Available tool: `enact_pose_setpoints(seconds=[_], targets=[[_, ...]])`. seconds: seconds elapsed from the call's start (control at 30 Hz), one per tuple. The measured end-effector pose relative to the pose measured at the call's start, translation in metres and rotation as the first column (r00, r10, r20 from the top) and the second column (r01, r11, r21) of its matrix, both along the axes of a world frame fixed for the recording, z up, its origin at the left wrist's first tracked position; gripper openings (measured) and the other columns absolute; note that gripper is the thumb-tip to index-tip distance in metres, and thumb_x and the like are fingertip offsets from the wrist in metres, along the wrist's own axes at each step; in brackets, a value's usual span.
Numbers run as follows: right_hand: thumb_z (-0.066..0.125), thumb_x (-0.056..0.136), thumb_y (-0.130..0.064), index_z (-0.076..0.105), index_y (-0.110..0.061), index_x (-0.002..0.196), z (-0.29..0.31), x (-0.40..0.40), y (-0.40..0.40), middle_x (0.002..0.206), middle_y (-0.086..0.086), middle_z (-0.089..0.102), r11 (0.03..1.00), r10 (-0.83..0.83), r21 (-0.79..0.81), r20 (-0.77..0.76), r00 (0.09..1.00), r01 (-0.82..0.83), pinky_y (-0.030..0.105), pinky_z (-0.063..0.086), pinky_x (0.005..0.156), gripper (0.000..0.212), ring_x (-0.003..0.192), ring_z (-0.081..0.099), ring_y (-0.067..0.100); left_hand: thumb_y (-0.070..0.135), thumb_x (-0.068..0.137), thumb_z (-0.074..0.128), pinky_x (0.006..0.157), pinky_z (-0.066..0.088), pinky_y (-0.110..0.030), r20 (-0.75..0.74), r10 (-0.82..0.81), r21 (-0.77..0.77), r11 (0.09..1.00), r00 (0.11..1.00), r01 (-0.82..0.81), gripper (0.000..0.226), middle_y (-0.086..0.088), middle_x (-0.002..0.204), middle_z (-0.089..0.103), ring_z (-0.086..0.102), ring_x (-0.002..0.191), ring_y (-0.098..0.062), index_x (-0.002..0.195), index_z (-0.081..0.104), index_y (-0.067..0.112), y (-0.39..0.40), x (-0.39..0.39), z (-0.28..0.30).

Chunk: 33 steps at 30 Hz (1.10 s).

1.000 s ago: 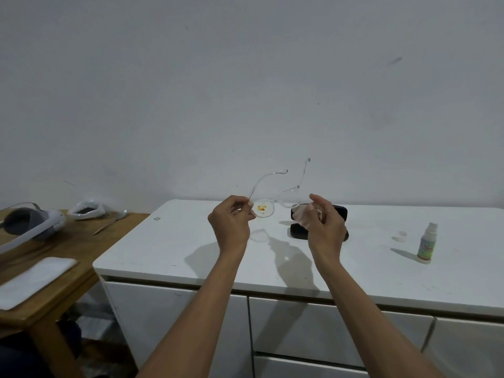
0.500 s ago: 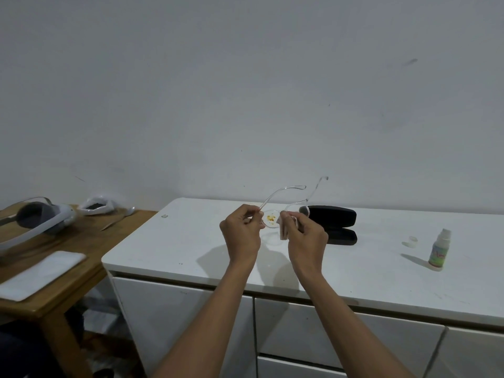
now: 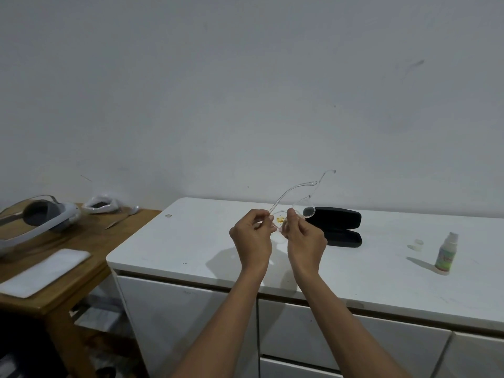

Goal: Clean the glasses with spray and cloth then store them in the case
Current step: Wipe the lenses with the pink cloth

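Observation:
I hold the clear-framed glasses point(image 3: 297, 192) above the white cabinet top point(image 3: 191, 241), temple arms pointing up and to the right. My left hand point(image 3: 252, 238) pinches the frame at its left end. My right hand point(image 3: 305, 240) pinches a small pale cloth point(image 3: 283, 230) against the left lens, which carries a yellow smear point(image 3: 279, 220). The right lens point(image 3: 308, 212) is uncovered. Behind my right hand the black case point(image 3: 341, 218) lies open on the cabinet. The spray bottle point(image 3: 446, 253) stands upright at the far right, its small cap point(image 3: 417, 244) lying beside it.
A wooden table point(image 3: 90, 241) adjoins the cabinet on the left. It carries a white headset point(image 3: 38, 219), a folded white cloth point(image 3: 43, 271), a plastic bag point(image 3: 101, 205) and a thin metal tool point(image 3: 117, 222). White drawers point(image 3: 300, 331) sit below the cabinet top.
My right hand has moved with the cloth from the right lens to the left lens, so my hands are now close together. The view has shifted slightly.

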State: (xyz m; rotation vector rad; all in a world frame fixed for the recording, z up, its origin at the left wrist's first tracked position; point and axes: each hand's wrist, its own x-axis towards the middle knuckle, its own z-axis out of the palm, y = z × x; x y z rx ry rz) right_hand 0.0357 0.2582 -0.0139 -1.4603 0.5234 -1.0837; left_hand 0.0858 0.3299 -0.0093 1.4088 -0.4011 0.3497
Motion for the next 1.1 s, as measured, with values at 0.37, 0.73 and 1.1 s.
enact_pose_setpoints(seconds=[0.37, 0.73, 1.1], targets=[[0.059, 0.100, -0.019, 0.080, -0.014, 0.106, -0.008, 0.001, -0.005, 0.104, -0.003, 0.076, 0.988, 0.041, -0.146, -0.076, 0.996, -0.052, 0.019, 0.054, 0.086, 0.022, 0.099, 0.070, 0.012, -0.006, 0.085, 0.075, 0.063, 0.063, -0.030, -0.116, -0.007, -0.093, 0.996, 0.993, -0.003, 0.005, -0.017, 0.078, 0.073, 0.074, 0.064, -0.027, 0.085, 0.074, -0.001, 0.001, 0.001, -0.005], [0.073, 0.093, -0.023, 0.080, -0.017, 0.096, -0.010, -0.003, 0.001, 0.075, -0.007, 0.077, 0.997, 0.046, -0.063, -0.009, 0.999, -0.046, 0.033, 0.063, 0.071, 0.010, 0.072, 0.074, 0.009, -0.005, 0.085, 0.074, 0.067, 0.065, -0.041, -0.069, -0.004, -0.085, 0.996, 0.998, -0.002, 0.007, -0.010, 0.072, 0.072, 0.073, 0.063, -0.027, 0.083, 0.073, 0.001, 0.000, 0.000, -0.003], [0.077, 0.087, -0.009, 0.076, -0.020, 0.078, 0.010, 0.016, 0.006, 0.080, 0.002, 0.075, 0.890, -0.078, 0.454, 0.222, 0.972, -0.032, 0.038, 0.062, 0.079, 0.014, 0.075, 0.071, 0.017, -0.006, 0.085, 0.073, 0.071, 0.064, -0.047, 0.073, -0.033, -0.009, 0.999, 0.997, 0.034, 0.011, -0.001, 0.071, 0.074, 0.075, 0.068, -0.019, 0.084, 0.074, 0.005, -0.008, -0.009, -0.002]])
